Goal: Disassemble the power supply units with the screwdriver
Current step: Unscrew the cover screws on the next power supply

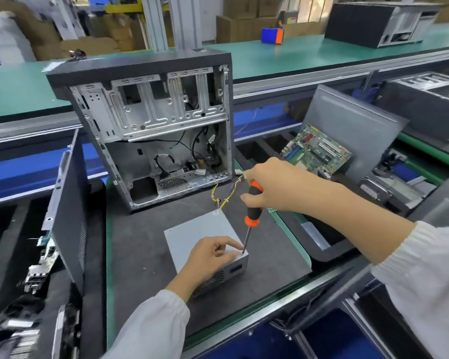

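An orange-and-black screwdriver (253, 203) is gripped by the right hand (267, 186); the grey metal power supply box (192, 237) on the dark table mat (140, 255) is steadied by the left hand (210, 257), fingers loosely curled, at the tip's 9 o'clock.

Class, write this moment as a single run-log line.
step: unscrewing | right hand: grips screwdriver, tip at near corner | left hand: rests on power supply unit | computer case: open behind

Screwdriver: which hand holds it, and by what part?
The right hand grips the screwdriver by its orange-and-black handle; the left hand rests on the power supply unit.
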A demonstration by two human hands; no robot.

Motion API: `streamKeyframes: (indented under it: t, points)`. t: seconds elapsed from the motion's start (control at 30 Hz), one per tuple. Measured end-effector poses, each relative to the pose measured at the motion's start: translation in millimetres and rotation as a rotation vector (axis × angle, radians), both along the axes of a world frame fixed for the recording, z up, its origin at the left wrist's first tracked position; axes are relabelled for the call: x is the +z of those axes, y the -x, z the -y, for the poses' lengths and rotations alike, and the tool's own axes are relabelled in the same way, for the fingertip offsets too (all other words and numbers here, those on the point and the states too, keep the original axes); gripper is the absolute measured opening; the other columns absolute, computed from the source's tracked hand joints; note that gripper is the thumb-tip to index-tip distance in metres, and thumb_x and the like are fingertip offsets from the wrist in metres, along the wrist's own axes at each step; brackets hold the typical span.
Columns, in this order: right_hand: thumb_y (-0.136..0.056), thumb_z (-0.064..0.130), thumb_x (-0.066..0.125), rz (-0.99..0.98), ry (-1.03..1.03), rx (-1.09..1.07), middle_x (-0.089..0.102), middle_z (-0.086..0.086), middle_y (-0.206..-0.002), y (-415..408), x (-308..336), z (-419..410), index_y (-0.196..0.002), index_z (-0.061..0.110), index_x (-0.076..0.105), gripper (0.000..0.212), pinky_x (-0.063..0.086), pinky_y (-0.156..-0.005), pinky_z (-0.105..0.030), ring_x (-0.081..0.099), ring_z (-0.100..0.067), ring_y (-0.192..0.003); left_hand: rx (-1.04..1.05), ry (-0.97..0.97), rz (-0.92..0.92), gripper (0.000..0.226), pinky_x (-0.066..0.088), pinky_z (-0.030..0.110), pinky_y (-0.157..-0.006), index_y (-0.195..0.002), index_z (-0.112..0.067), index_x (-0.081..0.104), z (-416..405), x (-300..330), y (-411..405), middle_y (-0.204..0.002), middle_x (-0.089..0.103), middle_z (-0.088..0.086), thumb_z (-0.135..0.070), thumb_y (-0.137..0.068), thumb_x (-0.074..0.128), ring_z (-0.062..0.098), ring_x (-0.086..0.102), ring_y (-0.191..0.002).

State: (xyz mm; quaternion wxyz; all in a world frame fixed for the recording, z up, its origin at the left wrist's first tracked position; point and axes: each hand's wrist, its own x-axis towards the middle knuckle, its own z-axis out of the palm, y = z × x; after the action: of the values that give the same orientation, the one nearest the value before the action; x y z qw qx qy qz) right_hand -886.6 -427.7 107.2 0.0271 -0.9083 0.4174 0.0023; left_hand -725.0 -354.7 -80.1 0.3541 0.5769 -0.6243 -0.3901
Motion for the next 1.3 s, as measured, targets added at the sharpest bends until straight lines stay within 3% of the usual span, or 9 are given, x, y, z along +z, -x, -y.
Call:
streamKeyframes:
  t: [0.2, 0.4, 0.53, 0.63, 0.67, 0.97, 1.13, 1.23, 1.3]
  points:
    - [-0.086, 0.045, 0.058, 0.025, 0.017, 0.01, 0.04, -0.002, -0.057, 0.9, -2.4, 1.2, -0.072, 0.009, 0.048, 0.04, 0.027, -0.044, -0.028, 0.037, -0.017, -0.049, -0.012, -0.026, -0.024, 0.022, 0.042, 0.037, -0.072, -0.089, -0.04, 0.075, 2.2, -4.1, -1.5, -0.075, 0.051, 0.006, -0.018, -0.087, 0.07, 0.019, 0.047, -0.072]
    - [-0.086, 0.044, 0.059, 0.027, 0.007, 0.019, 0.039, -0.002, -0.054, 1.5, -2.1, 1.1, -0.068, 0.009, 0.046, 0.042, 0.028, -0.044, -0.028, 0.034, -0.016, -0.048, 0.0, -0.016, -0.042, 0.019, 0.038, 0.033, -0.073, -0.088, -0.042, 0.075, 2.5, -6.1, -1.6, -0.079, 0.059, 0.02, -0.024, -0.086, 0.067, 0.022, 0.05, -0.073]
    - [-0.086, 0.044, 0.059, 0.033, -0.008, 0.012, 0.04, -0.003, -0.055, 1.6, -2.1, 0.6, -0.067, 0.009, 0.045, 0.042, 0.03, -0.046, -0.028, 0.035, -0.019, -0.049, 0.015, 0.005, -0.025, 0.023, 0.031, 0.031, -0.065, -0.086, -0.037, 0.076, 1.6, -6.0, -0.8, -0.068, 0.051, 0.021, -0.015, -0.088, 0.068, 0.018, 0.037, -0.062]
    - [-0.085, 0.045, 0.059, 0.044, -0.008, -0.007, 0.04, -0.002, -0.056, 3.1, -2.8, 0.2, -0.064, 0.012, 0.042, 0.043, 0.029, -0.045, -0.027, 0.037, -0.019, -0.049, 0.024, 0.021, -0.019, 0.022, 0.027, 0.028, -0.061, -0.086, -0.033, 0.077, 0.5, -3.2, -0.2, -0.054, 0.037, -0.007, -0.014, -0.089, 0.067, 0.012, 0.03, -0.058]
    - [-0.085, 0.045, 0.059, 0.048, -0.011, -0.011, 0.04, -0.002, -0.055, 3.8, -2.8, 0.1, -0.063, 0.012, 0.041, 0.043, 0.029, -0.045, -0.027, 0.036, -0.019, -0.049, 0.027, 0.023, -0.02, 0.021, 0.026, 0.027, -0.06, -0.086, -0.032, 0.077, 0.2, -2.2, 0.3, -0.054, 0.035, -0.009, -0.014, -0.089, 0.067, 0.012, 0.029, -0.057]
    - [-0.086, 0.042, 0.059, 0.112, 0.064, -0.124, 0.032, -0.003, -0.058, -17.9, -9.0, -8.6, -0.059, 0.012, 0.028, 0.051, 0.022, -0.043, -0.029, 0.028, -0.016, -0.049, 0.058, 0.02, -0.014, 0.017, 0.023, 0.028, -0.058, -0.088, -0.023, 0.077, -3.2, 4.0, 2.0, -0.055, 0.026, -0.007, -0.01, -0.09, 0.066, 0.011, 0.025, -0.053]
    - [-0.089, 0.041, 0.058, 0.136, 0.053, -0.199, 0.031, -0.004, -0.062, -24.7, -9.3, -8.3, -0.06, 0.013, 0.026, 0.052, 0.033, -0.058, -0.033, 0.026, -0.016, -0.052, 0.058, 0.017, -0.01, 0.022, 0.022, 0.025, -0.057, -0.09, -0.022, 0.076, -3.5, 4.0, 1.7, -0.047, 0.024, -0.009, -0.006, -0.09, 0.062, 0.009, 0.023, -0.05]
    - [-0.089, 0.042, 0.058, 0.086, 0.032, -0.142, 0.032, -0.004, -0.064, -25.0, -7.4, -7.0, -0.064, 0.012, 0.031, 0.048, 0.029, -0.051, -0.031, 0.032, -0.018, -0.053, 0.054, 0.012, 0.003, 0.024, 0.022, 0.028, -0.06, -0.09, -0.025, 0.076, -4.0, 3.1, 1.5, -0.048, 0.023, -0.009, -0.006, -0.09, 0.061, 0.009, 0.022, -0.051]
    - [-0.091, 0.042, 0.056, 0.013, 0.002, -0.063, 0.037, -0.003, -0.066, -21.1, -2.8, -5.0, -0.076, 0.009, 0.042, 0.038, 0.029, -0.051, -0.031, 0.042, -0.024, -0.059, 0.048, 0.015, 0.001, 0.025, 0.022, 0.029, -0.06, -0.09, -0.027, 0.076, -3.7, 3.0, 1.4, -0.051, 0.023, -0.009, -0.007, -0.089, 0.062, 0.009, 0.022, -0.053]
